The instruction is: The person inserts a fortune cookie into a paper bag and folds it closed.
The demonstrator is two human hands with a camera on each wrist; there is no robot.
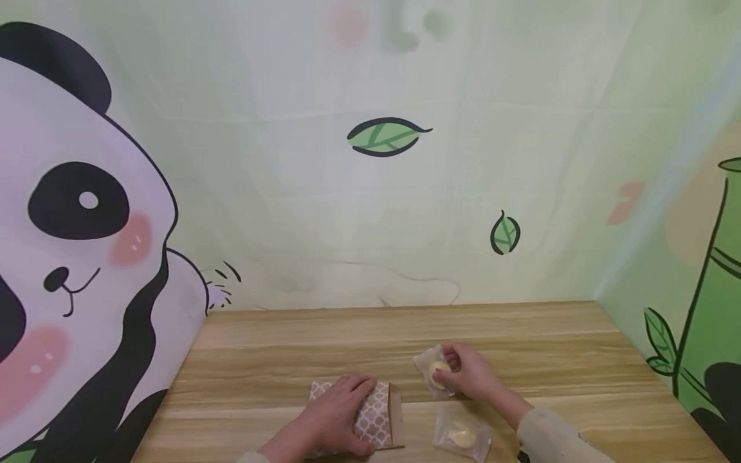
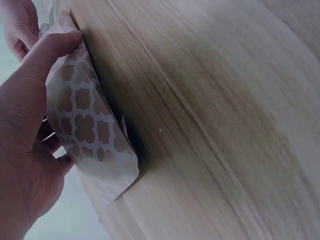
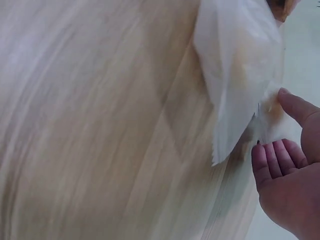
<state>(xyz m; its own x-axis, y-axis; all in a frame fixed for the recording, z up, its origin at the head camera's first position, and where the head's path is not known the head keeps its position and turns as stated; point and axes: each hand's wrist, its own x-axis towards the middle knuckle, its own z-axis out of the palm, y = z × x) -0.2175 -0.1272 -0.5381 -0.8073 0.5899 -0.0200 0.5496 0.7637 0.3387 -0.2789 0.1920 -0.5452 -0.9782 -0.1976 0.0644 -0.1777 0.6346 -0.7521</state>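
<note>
A brown paper bag [image 1: 375,419] with a white lattice pattern lies flat on the table, its open end to the right. My left hand [image 1: 330,417] spans it and grips it, thumb along the near edge and fingers over the far edge. In the left wrist view, the bag [image 2: 85,120] bulges slightly between thumb and fingers. To the right, my right hand [image 1: 471,374] pinches a clear packet [image 1: 427,363] with a round, pale yellow piece inside. A similar packet [image 1: 463,436] lies nearer me, below the right hand; it also fills the foreground of the right wrist view.
The wood-grain table [image 1: 278,347] reaches back to a pale green wall cloth [image 1: 289,212] printed with a panda and leaves. The cloth continues down both sides of the table.
</note>
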